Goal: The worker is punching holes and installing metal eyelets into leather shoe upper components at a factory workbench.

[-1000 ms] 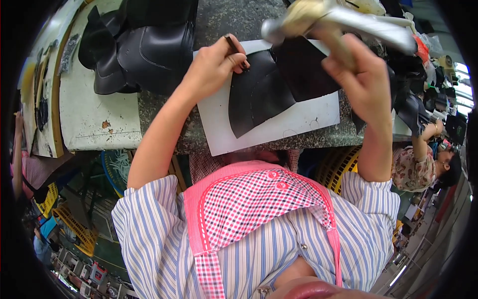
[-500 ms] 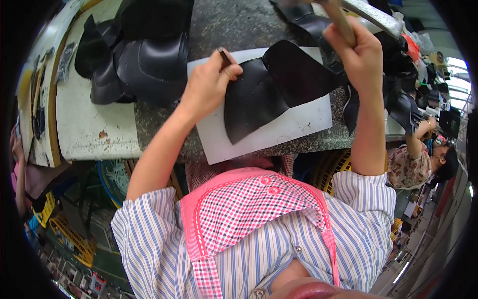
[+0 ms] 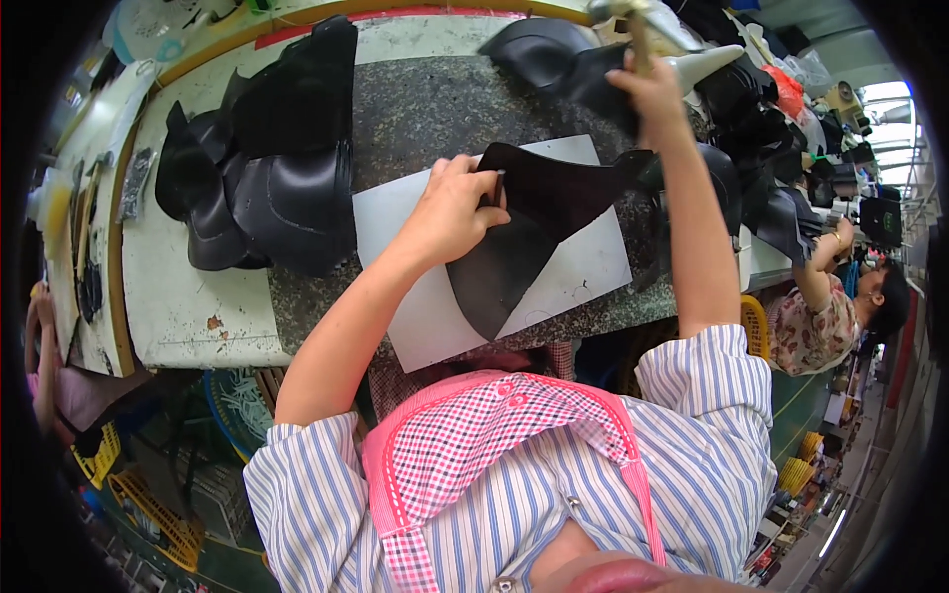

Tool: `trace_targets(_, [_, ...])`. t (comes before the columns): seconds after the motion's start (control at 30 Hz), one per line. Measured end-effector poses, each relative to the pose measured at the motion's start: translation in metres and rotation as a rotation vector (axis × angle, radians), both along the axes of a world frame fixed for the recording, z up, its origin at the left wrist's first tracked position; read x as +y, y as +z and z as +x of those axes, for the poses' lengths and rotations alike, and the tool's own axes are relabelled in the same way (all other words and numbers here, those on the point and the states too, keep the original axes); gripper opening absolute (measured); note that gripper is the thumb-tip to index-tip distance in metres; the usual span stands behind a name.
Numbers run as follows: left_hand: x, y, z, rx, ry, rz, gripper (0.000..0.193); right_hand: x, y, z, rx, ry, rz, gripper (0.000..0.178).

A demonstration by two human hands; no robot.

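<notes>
My left hand (image 3: pixel 457 212) is closed around a short dark rod-like tool, probably a punch (image 3: pixel 498 188), held over a black leather-like piece (image 3: pixel 514 262). Its fingers are at the upper left part of that piece, around its seam. The piece lies on a white board (image 3: pixel 410 316), one pointed end toward me. Raised at the upper right, my right hand (image 3: pixel 652 97) grips the wooden handle of a hammer (image 3: pixel 641 47). The hammer's head is near the top edge of the picture, slightly blurred and apart from the punch.
Stacked black pieces (image 3: pixel 287 188) lie to the left, partly on the speckled stone slab (image 3: pixel 425 104). More black pieces (image 3: pixel 554 59) are at the far side and right. A white cone-shaped thing (image 3: pixel 707 64) lies beyond my right hand. A co-worker (image 3: pixel 820 306) is at the right.
My left hand has moved right with the punch, from the black piece's left edge to over it. My right hand has shifted left and farther away, still gripping the hammer. The view has tilted slightly.
</notes>
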State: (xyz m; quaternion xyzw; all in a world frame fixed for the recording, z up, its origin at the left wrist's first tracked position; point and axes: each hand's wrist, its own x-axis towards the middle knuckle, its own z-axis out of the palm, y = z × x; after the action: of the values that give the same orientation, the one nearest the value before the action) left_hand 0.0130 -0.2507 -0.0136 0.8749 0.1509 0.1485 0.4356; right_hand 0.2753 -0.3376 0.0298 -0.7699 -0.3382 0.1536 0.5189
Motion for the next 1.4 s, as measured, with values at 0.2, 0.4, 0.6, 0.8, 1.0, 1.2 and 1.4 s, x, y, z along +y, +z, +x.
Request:
trace_targets(0.2, [0.024,0.025,-0.013,-0.16,-0.158,-0.129,0.01,-0.051,0.105,-0.001,-0.484,0.11,0.23,0.022])
trace_targets(0.4, [0.171,0.083,-0.102,0.068,0.294,-0.284,0.01,-0.072,0.114,-0.064,-0.071,0.624,0.414,0.016])
trace_targets(0.6, [0.087,0.081,-0.062,-0.342,0.319,0.669,0.011,-0.062,0.035,-0.085,0.197,0.573,-0.125,0.025])
trace_targets(0.8, [0.123,0.027,-0.059,-0.269,0.587,0.692,0.014,-0.032,0.012,-0.087,-0.003,0.671,-0.247,0.019])
trace_targets(1.0, [0.094,0.055,-0.043,-0.369,0.582,0.748,0.016,-0.043,0.013,-0.075,-0.162,0.551,-0.038,0.025])
trace_targets(1.2, [0.009,0.0,-0.039,-0.139,0.216,0.037,0.014,-0.068,0.07,-0.11,-0.49,0.419,-0.222,0.02])
trace_targets(1.4, [-0.007,-0.016,-0.043,-0.201,0.324,-0.17,0.01,-0.082,0.031,-0.159,-0.349,0.471,-0.584,0.014])
